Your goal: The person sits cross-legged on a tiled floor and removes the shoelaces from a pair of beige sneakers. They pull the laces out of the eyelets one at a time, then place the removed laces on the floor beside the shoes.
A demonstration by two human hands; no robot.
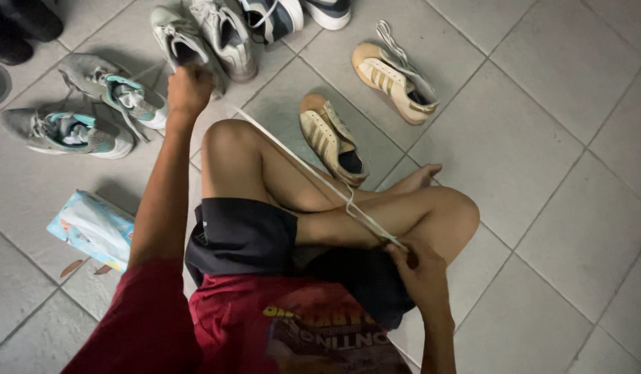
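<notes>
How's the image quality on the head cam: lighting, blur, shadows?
Head view: dim, flat indoor light, no glare on the grey floor tiles; soft shadows beside the tan striped sneakers; left hand and right hand slightly soft, the taut white shoelace still readable; corners darken.

A home entryway: pale floor tiles (542, 152) strewn with worn sneakers (68, 131).

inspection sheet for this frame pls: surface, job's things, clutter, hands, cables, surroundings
Surface: pale tiled floor; person sits cross-legged on it.
Job's things: white shoelace stretched taut between both hands across the knees.
Clutter: tan striped shoes, grey-teal sneakers, grey-white sneakers, soft tissue pack.
Hands: left hand fisted on one lace end by the sneakers; right hand pinching the other end at the lap.
Cables: nothing seen.
Surroundings: dark shoes at top left.
</notes>
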